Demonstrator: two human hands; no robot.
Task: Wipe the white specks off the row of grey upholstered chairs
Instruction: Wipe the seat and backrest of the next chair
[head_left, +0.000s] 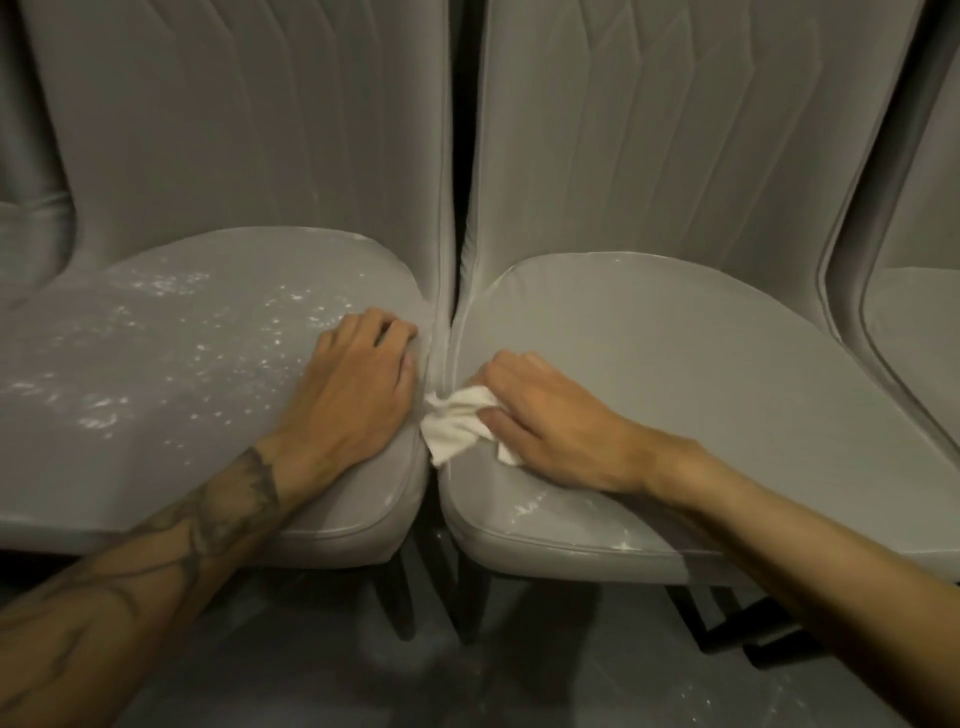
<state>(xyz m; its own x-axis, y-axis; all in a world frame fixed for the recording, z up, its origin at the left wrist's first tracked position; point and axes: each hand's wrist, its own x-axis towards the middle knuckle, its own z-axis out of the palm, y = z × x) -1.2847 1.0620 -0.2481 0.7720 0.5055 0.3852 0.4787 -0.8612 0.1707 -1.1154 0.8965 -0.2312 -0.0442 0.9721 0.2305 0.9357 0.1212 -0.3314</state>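
Note:
Two grey upholstered chairs stand side by side. The left chair's seat (171, 374) is scattered with white specks (260, 322). My left hand (353, 389) rests on that seat's right edge, its fingers curled over the side at the gap. On the right chair's seat (675, 364), my right hand (540, 426) grips a crumpled white cloth (454, 423) and presses it against the seat's left edge. A few white specks (530, 506) lie near that seat's front edge, under my wrist.
Further grey chairs show at the far left (31, 228) and far right (919, 322). A narrow dark gap (460, 218) separates the two backrests. Black chair legs (397, 603) and a dark dusty floor (467, 675) lie below the seats.

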